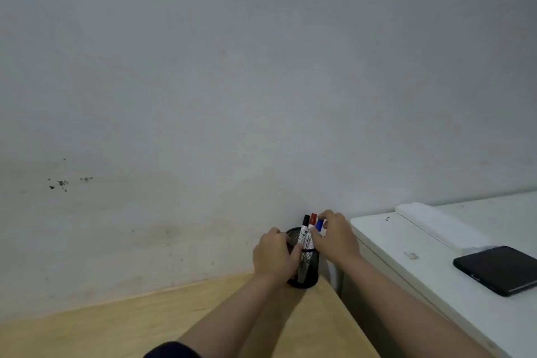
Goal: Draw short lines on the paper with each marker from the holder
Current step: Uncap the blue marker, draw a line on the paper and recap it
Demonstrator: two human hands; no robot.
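A black mesh holder stands at the far right corner of a wooden table, close to the wall. Three markers stand in it: one with a black cap, one with a red cap and one with a blue cap. My left hand is wrapped around the holder's left side. My right hand pinches the blue-capped marker near its top with fingertips and thumb. No paper is in view.
A white cabinet top stands right of the table, a little higher, with a narrow gap between. A black phone lies on it, and a white slab sits behind. A stained white wall fills the background.
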